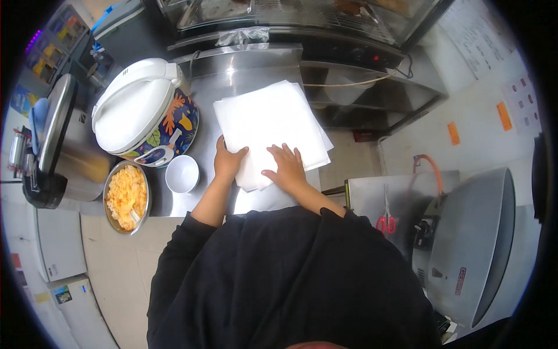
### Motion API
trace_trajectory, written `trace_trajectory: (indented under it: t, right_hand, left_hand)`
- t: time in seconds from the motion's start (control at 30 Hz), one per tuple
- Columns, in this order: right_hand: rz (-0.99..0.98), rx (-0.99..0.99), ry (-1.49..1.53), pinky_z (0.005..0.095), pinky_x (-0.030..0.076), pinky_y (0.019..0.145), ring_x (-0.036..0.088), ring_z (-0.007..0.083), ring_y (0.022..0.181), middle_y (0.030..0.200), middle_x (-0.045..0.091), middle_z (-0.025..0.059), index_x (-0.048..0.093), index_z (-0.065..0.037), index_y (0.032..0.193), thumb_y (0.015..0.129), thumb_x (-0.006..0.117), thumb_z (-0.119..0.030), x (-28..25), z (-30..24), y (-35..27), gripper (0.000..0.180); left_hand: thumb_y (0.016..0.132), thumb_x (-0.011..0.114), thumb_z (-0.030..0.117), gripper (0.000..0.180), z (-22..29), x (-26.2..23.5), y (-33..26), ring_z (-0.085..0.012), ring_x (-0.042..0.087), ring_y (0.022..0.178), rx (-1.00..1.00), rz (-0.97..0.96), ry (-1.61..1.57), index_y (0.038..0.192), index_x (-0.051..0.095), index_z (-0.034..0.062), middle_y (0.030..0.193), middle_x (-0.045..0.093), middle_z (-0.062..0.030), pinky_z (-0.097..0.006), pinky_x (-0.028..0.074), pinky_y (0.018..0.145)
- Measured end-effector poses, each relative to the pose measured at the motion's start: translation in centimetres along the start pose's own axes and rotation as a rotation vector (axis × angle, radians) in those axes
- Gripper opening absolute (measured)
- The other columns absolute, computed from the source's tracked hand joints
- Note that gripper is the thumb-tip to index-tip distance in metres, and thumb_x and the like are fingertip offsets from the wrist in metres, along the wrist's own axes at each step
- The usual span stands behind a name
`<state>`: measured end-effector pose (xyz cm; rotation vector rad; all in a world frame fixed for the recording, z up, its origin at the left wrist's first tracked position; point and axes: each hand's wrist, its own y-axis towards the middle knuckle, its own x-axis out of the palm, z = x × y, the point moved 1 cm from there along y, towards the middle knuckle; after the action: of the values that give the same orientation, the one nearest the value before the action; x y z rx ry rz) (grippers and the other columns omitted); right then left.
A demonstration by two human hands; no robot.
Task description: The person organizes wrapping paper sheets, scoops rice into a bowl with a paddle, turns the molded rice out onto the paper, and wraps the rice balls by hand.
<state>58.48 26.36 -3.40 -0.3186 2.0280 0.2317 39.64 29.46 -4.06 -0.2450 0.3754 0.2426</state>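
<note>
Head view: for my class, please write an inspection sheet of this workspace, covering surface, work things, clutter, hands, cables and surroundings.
Surface: steel table, shiny.
Work things: stack of white paper, edges uneven.
Clutter: patterned lidded pot, small white bowl and metal bowl of yellow-orange food, all left of the stack; red-handled scissors on a side table at right.
Hands: left hand at the stack's left edge; right hand spread on top; neither grip closed.
Cables: pale cord below the dark cabinet.
Surroundings: white wall with orange tags at right.
</note>
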Motion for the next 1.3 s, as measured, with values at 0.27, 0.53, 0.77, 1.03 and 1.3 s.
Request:
trace_trajectory:
  t: [0.27, 0.53, 0.77, 1.03, 1.3]
  right_hand:
    - [0.115, 0.006, 0.071, 0.0449, 0.033, 0.093, 0.046, 0.0242, 0.119, 0.12, 0.058, 0.0019, 0.062, -0.013, 0.092, 0.076, 0.067, -0.026, -0.1, 1.0, 1.1, 0.021]
    - [0.229, -0.025, 0.117, 0.0447, 0.035, 0.088, 0.052, 0.0244, 0.11, 0.11, 0.062, 0.0036, 0.062, -0.013, 0.092, 0.074, 0.068, -0.024, -0.4, 2.3, 1.6, 0.022]
    - [0.113, 0.542, -0.087, 0.0456, 0.034, 0.098, 0.037, 0.0295, 0.124, 0.133, 0.04, 0.0142, 0.037, -0.009, 0.133, 0.069, 0.073, -0.042, -6.3, 5.2, 4.5, 0.08]
    - [0.117, 0.571, 0.239, 0.0392, 0.039, 0.098, 0.043, 0.0353, 0.119, 0.134, 0.036, 0.0222, 0.028, -0.003, 0.137, 0.06, 0.079, -0.043, -3.6, 9.5, 4.4, 0.101]
    - [0.146, 0.612, 0.304, 0.0396, 0.041, 0.095, 0.045, 0.0358, 0.116, 0.129, 0.038, 0.0224, 0.029, -0.002, 0.136, 0.056, 0.082, -0.038, -4.4, 10.3, 4.3, 0.102]
  left_hand:
    - [0.078, 0.065, 0.023, 0.076, -1.3, 0.1, -0.5, -0.0312, 0.058, 0.101, -0.016, 0.126, -0.049, 0.138, 0.024, 0.0009, 0.118, 0.055, -0.0223, -0.035, 0.045, 0.087]
    - [0.076, 0.063, 0.011, 0.07, -4.0, -0.2, 0.5, -0.0215, 0.061, 0.077, -0.049, 0.014, -0.163, 0.137, 0.029, 0.0065, 0.087, 0.063, -0.0131, -0.032, 0.047, 0.073]
    - [0.072, 0.069, 0.017, 0.076, -1.7, 0.2, -0.2, -0.0251, 0.061, 0.086, 0.04, 0.109, 0.287, 0.136, 0.031, 0.0034, 0.093, 0.061, -0.0138, -0.034, 0.047, 0.08]
    - [0.065, 0.077, 0.035, 0.09, 4.0, 0.4, -1.0, -0.0347, 0.037, 0.123, 0.061, 0.018, 0.662, 0.136, 0.032, 0.0034, 0.139, 0.032, -0.0205, -0.041, 0.037, 0.097]
    - [0.06, 0.077, 0.045, 0.101, 6.0, 1.0, 0.9, -0.0355, 0.017, 0.134, 0.069, -0.157, 0.899, 0.141, 0.026, 0.0133, 0.144, 0.025, -0.0155, -0.069, 0.007, 0.1]
